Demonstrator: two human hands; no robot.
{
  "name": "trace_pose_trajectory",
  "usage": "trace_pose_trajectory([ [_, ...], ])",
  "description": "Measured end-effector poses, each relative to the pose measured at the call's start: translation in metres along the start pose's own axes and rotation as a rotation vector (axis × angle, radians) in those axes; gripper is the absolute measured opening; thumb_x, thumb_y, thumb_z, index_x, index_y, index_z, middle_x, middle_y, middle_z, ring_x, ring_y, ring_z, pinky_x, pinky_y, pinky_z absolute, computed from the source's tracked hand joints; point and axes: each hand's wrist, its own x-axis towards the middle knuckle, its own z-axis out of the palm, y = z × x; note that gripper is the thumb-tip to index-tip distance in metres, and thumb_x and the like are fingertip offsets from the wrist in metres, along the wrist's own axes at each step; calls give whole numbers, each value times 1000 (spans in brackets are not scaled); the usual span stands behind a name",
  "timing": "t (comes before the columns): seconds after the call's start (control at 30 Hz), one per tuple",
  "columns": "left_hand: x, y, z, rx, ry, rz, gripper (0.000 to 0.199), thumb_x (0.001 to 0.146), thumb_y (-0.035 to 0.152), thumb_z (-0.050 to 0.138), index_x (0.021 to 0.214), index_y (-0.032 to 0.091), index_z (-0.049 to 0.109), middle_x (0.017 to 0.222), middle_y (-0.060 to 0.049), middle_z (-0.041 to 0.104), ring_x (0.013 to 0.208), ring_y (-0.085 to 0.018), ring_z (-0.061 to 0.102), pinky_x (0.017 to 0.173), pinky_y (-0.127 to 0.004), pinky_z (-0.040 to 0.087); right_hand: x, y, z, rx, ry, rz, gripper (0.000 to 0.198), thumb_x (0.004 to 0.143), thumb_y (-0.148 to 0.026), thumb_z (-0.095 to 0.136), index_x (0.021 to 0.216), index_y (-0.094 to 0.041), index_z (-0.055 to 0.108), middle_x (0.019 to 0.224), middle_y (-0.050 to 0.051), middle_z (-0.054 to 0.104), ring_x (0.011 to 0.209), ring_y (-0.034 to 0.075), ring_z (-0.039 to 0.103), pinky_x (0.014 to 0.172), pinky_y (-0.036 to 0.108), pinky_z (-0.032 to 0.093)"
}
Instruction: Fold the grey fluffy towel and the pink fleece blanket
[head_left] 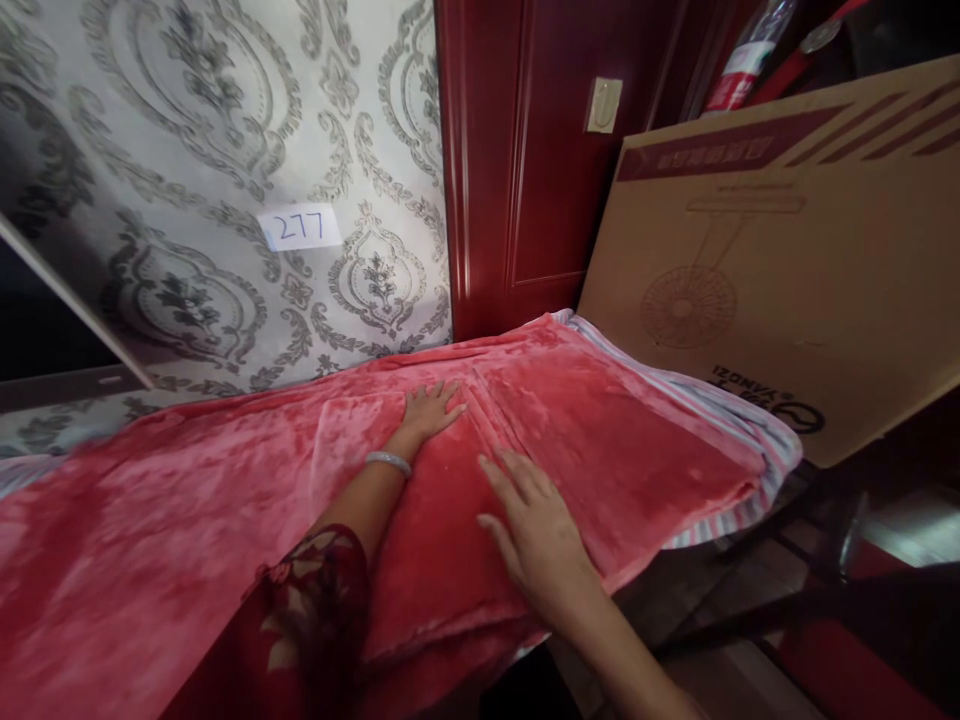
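A plush red blanket covers the surface in front of me, with a folded section of the same red cloth lying on top in the middle. My left hand, a bracelet at its wrist, rests flat with fingers spread near the far edge of that folded part. Closer to me, my right hand is over the fold's right side, fingers stretched out and slightly apart. Whether its palm presses on the cloth I cannot tell. Neither hand grips anything.
Striped cloth shows beneath the blanket at the right. A large cardboard box leans behind it, with a bottle beyond. Patterned wallpaper with a paper label meets a dark red panel at the back.
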Motion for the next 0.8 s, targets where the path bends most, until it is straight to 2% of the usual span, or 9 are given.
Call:
trace_pose_trajectory([
  [0.1, -2, 0, -1, -49, -19, -11, 69, 98, 60, 34, 160, 31, 26, 168, -10, 26, 151, -42, 22, 118, -64, 15, 1, -3, 16, 32, -230, -23, 67, 93, -39, 57, 156, -23, 40, 165, 9, 31, 153, 31, 23, 121, 56, 26],
  [0.17, -2, 0, -2, -80, -49, -30, 70, 99, 60, 34, 160, 28, 29, 167, -12, 26, 151, -44, 22, 118, -65, 13, -1, 0, 27, 36, -322, -2, 67, 95, -43, 55, 157, -24, 37, 166, 7, 27, 155, 30, 17, 123, 55, 21],
  [0.37, 3, -1, -9, -164, -91, -65, 75, 93, 68, 38, 159, 31, 32, 167, -10, 28, 152, -44, 20, 120, -64, 9, -6, 5, 33, 34, -329, 29, 66, 98, -45, 49, 158, -26, 33, 167, 4, 22, 156, 26, 13, 125, 52, 16],
  [0.5, 5, -10, -28, -290, -108, -91, 75, 86, 72, 48, 150, 32, 48, 160, -9, 42, 149, -38, 32, 120, -57, 21, -6, 4, 32, 22, -318, 24, 65, 98, -46, 48, 158, -26, 34, 167, 4, 25, 155, 26, 16, 125, 50, 17],
  [0.57, 0, -21, -40, -350, -56, -133, 74, 82, 70, 56, 144, 29, 56, 159, -11, 44, 150, -37, 32, 121, -55, 19, -5, 5, 34, 14, -297, 11, 64, 98, -45, 48, 158, -26, 36, 166, 4, 27, 155, 26, 18, 124, 50, 19],
  [0.7, -30, -61, -56, -457, 108, -299, 68, 75, 53, 73, 134, 20, 64, 162, -17, 36, 154, -42, 16, 123, -58, 4, -6, 8, 37, -17, -258, -27, 63, 98, -41, 48, 157, -23, 38, 165, 6, 29, 154, 26, 19, 124, 50, 20],
  [0.73, -42, -74, -58, -490, 144, -355, 67, 74, 48, 76, 132, 18, 64, 161, -18, 37, 153, -43, 16, 123, -59, 5, -6, 9, 37, -26, -252, -35, 63, 98, -41, 48, 157, -22, 38, 165, 7, 29, 154, 27, 19, 123, 49, 20],
  [0.8, -70, -99, -58, -577, 204, -470, 64, 72, 39, 77, 129, 14, 64, 156, -22, 44, 150, -44, 25, 121, -59, 18, -7, 11, 39, -41, -240, -49, 62, 98, -41, 47, 156, -21, 39, 165, 8, 31, 154, 27, 21, 123, 49, 21],
])
